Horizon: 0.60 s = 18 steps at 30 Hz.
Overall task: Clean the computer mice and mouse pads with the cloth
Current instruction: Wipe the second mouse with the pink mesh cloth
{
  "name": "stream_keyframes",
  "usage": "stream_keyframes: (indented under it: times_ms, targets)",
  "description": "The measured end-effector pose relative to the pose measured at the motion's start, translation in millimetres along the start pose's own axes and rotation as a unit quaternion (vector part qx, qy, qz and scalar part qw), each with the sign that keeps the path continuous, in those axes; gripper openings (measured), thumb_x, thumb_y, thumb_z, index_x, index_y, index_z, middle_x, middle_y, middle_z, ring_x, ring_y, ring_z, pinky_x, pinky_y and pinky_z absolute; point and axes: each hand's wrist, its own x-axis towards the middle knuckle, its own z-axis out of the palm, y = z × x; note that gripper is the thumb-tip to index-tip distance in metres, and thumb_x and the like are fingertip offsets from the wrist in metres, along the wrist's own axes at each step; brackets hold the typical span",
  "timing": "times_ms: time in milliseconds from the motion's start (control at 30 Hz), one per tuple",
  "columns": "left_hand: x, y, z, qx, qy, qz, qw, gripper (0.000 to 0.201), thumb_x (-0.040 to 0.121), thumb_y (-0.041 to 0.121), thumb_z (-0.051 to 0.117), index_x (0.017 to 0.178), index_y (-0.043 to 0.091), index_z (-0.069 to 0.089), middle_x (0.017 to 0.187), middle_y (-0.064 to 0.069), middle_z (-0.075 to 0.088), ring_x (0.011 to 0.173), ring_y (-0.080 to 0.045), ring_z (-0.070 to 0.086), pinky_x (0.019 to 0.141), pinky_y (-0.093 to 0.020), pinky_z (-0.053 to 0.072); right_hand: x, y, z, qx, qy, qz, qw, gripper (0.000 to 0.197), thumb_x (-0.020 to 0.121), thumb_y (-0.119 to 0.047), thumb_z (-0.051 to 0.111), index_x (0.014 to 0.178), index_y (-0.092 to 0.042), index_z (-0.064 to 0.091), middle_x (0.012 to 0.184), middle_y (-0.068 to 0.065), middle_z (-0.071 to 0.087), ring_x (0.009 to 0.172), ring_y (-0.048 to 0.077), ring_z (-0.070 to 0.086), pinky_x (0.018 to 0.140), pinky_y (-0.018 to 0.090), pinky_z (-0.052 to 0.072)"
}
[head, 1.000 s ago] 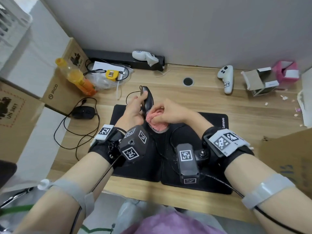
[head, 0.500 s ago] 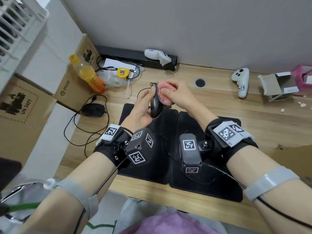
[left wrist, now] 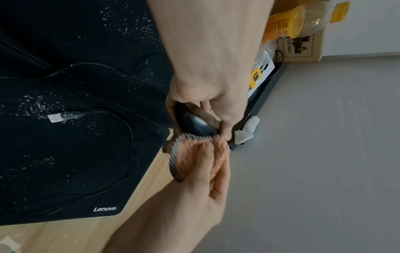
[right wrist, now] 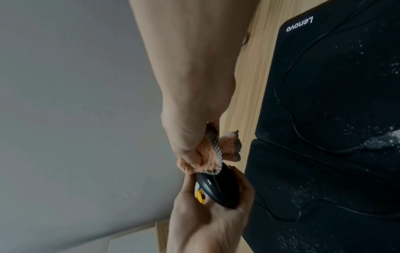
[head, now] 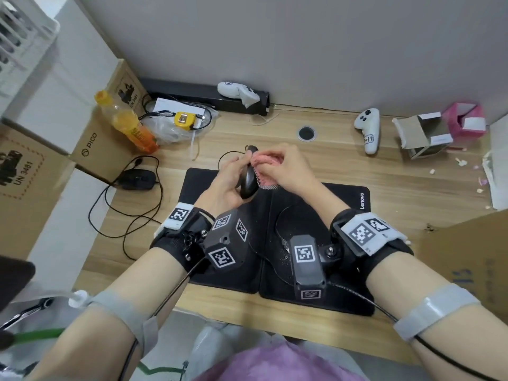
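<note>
My left hand [head: 233, 178] holds a black wired mouse [head: 248, 180] on its edge above the mouse pads. My right hand [head: 286, 167] grips a bunched pink cloth [head: 268, 167] and presses it against the mouse's upper side. The wrist views show the same mouse [left wrist: 193, 126] [right wrist: 218, 190] and cloth [left wrist: 201, 158] [right wrist: 207, 154] touching. Two black mouse pads lie side by side below: the left pad [head: 198, 182] and the Lenovo pad [head: 343, 202], both speckled with white dust [left wrist: 36, 102]. The mouse's USB plug [left wrist: 57, 118] lies on the Lenovo pad. A second black mouse [head: 137, 179] sits on the desk at the left.
Wooden desk [head: 398, 182] against a grey wall. At the back left: an orange bottle [head: 126, 122], a plastic bag with a yellow tape measure [head: 184, 121], cardboard boxes [head: 93, 144]. White controllers [head: 368, 130] [head: 239, 92], an open small box [head: 420, 136] and a pink box [head: 464, 119] lie behind and to the right.
The right hand carried the cloth from the mouse's near end up to its far end, then part of the way back. The left hand keeps holding the mouse.
</note>
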Motion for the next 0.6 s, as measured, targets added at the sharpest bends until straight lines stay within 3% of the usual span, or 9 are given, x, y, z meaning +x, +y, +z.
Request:
stream_keyframes:
  times_ms: [100,133,200,267,333,400,500,567,600]
  targets:
    - [-7.0,-8.5,1.8,0.023,-0.029,0.006,0.999,0.054,0.088,0.033,0.070,0.137,0.033,0.047,0.100,0.004,0.066,0.089,-0.017,0.063,0.075,-0.034,0.053,6.2,-0.7,-11.9,0.012,0.032,0.016,0.999,0.019,0.083,-0.013,0.068,0.099,-0.022,0.075,0.094,-0.008,0.073,0.091,0.007,0.067,0.083,0.027,0.055]
    - [-10.2,-10.8,0.9,0.030,-0.037,0.013,0.999,0.055,0.087,0.032,0.071,0.136,0.036,0.047,0.100,0.005,0.067,0.089,-0.016,0.064,0.075,-0.033,0.052,8.7,-1.0,-14.5,0.011,0.035,0.023,0.999,0.020,0.084,-0.013,0.067,0.100,-0.021,0.074,0.093,-0.006,0.072,0.092,0.012,0.067,0.084,0.030,0.055]
    - [-15.8,-13.6,-2.2,0.042,-0.046,0.034,0.997,0.055,0.086,0.025,0.072,0.134,0.034,0.047,0.099,0.003,0.071,0.084,-0.014,0.067,0.072,-0.031,0.053,11.8,-4.3,-19.4,0.010,0.016,0.044,0.999,0.019,0.086,-0.014,0.064,0.103,-0.021,0.071,0.089,-0.003,0.070,0.085,0.019,0.068,0.072,0.031,0.057]
    - [-20.1,-15.4,-7.3,0.070,-0.044,0.069,0.994,0.061,0.083,0.019,0.075,0.137,0.030,0.048,0.100,0.003,0.072,0.091,-0.013,0.068,0.082,-0.032,0.053,13.3,-6.5,-22.9,0.010,-0.015,0.063,0.998,0.017,0.086,-0.016,0.064,0.099,-0.024,0.069,0.092,0.001,0.072,0.087,0.025,0.069,0.074,0.035,0.057]
    - [-23.3,-16.7,-11.1,0.103,-0.034,0.088,0.990,0.068,0.077,0.020,0.081,0.137,0.029,0.050,0.112,0.007,0.068,0.110,-0.014,0.063,0.099,-0.033,0.046,11.7,-8.7,-24.4,0.003,-0.034,0.063,0.997,0.016,0.085,-0.016,0.065,0.097,-0.026,0.068,0.096,0.000,0.071,0.095,0.020,0.067,0.085,0.033,0.054]
    - [-25.1,-17.5,-11.3,0.104,-0.018,0.100,0.989,0.072,0.075,0.021,0.083,0.138,0.027,0.049,0.121,0.006,0.065,0.116,-0.016,0.060,0.104,-0.034,0.043,7.8,-9.0,-22.8,0.018,-0.035,0.057,0.998,0.017,0.088,-0.014,0.064,0.103,-0.021,0.068,0.095,-0.002,0.069,0.089,0.014,0.066,0.073,0.021,0.054]
    - [-29.4,-18.2,-4.5,0.049,0.009,0.105,0.993,0.070,0.079,0.018,0.079,0.140,0.025,0.045,0.119,-0.001,0.067,0.101,-0.017,0.066,0.088,-0.035,0.052,0.2,-9.9,-22.3,0.058,-0.019,0.049,0.997,0.014,0.092,-0.013,0.062,0.103,-0.020,0.066,0.093,-0.001,0.067,0.076,0.008,0.064,0.052,0.013,0.049]
    - [-30.5,-19.3,0.9,0.006,0.029,0.093,0.995,0.069,0.083,0.020,0.076,0.141,0.026,0.041,0.110,-0.005,0.068,0.090,-0.017,0.067,0.074,-0.033,0.054,-4.4,-10.2,-20.8,0.067,-0.018,0.035,0.997,0.014,0.092,-0.012,0.062,0.102,-0.022,0.066,0.094,-0.002,0.067,0.078,0.009,0.065,0.056,0.015,0.052]
    - [-30.3,-19.6,3.2,-0.014,0.037,0.084,0.996,0.069,0.083,0.022,0.075,0.142,0.027,0.040,0.106,-0.005,0.067,0.088,-0.018,0.066,0.070,-0.032,0.054,-6.3,-9.7,-19.2,0.056,-0.020,0.022,0.998,0.016,0.091,-0.011,0.063,0.102,-0.021,0.068,0.096,-0.003,0.068,0.083,0.011,0.066,0.064,0.019,0.055]
